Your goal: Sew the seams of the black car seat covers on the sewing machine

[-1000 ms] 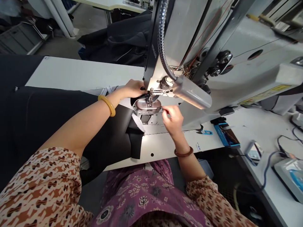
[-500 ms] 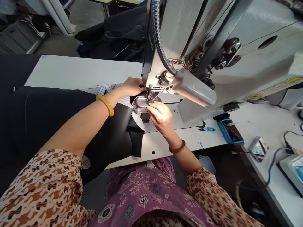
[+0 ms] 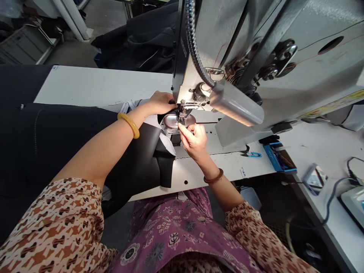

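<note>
An industrial sewing machine [image 3: 256, 57] fills the upper right, its needle and presser foot [image 3: 181, 113] above a rounded metal bed [image 3: 170, 123]. My left hand [image 3: 160, 103] lies behind the needle, fingers curled on the grey-white fabric edge [image 3: 150, 120] of a large black fabric piece [image 3: 71, 140]. My right hand [image 3: 193, 138] sits just in front of the needle, fingertips pinched together at the presser foot; what they pinch is too small to see. A yellow bangle is on my left wrist and a brown one on my right.
The white table [image 3: 93, 85] runs left and back. Blue-handled snips [image 3: 251, 153] and a blue box [image 3: 280, 159] lie right of the machine. A small device [image 3: 314, 178], cables and another white unit [image 3: 352, 203] sit far right. Dark fabric is heaped behind the table [image 3: 148, 38].
My right hand moved left from beside the metal bed to the needle and now pinches there. My left hand stayed behind the presser foot.
</note>
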Demonstrator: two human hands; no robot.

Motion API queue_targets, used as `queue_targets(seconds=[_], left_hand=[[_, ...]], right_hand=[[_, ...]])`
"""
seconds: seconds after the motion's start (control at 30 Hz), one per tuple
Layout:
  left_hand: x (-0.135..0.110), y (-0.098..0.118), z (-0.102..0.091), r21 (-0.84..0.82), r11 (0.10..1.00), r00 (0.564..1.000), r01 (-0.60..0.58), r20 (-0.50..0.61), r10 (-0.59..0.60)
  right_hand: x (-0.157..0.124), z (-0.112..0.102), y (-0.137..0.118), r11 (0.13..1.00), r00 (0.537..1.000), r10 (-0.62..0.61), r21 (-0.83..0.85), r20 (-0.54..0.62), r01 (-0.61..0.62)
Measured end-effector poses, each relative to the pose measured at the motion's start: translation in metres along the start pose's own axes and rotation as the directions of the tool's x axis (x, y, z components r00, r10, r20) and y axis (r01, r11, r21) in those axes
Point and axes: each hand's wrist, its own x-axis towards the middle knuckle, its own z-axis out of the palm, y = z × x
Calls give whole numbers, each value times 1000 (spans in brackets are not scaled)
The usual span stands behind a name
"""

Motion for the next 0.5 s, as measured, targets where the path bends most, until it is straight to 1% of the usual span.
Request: queue_targets(seconds=[0.1,0.17,0.2,0.23,0.3,0.37,0.4,0.5], left_hand=[[-1,1,0,-7,1000,1000,27,7,-27],[-3,2,0,-22,999,999,37,13,-37],[-3,2,-1,-25,999,999,46,16,-45],[-4,2,-1,-27,998,998,53,18,-53],[-5,3,-2,-21,998,998,65,23,-64],[-5,3,-3,10,997,996,80,39,-81],[-5,4,-3,27,996,995,84,44,-85],[-2,2,-3,49,996,996,70,45,-73]], right_hand=[[-9,-11,2,999,999,1,41,48,-3],[-21,-24,13,998,999,-1,66,49,-2],[-30,-32,23,998,999,11,53,39,-13],[-40,-41,36,999,999,40,23,25,-41],[-65,-61,70,985,988,153,-89,17,-151],[-96,-82,111,926,944,325,-222,59,-305],[-113,-92,132,886,909,401,-300,117,-353],[-160,-116,186,808,847,514,-404,132,-428]])
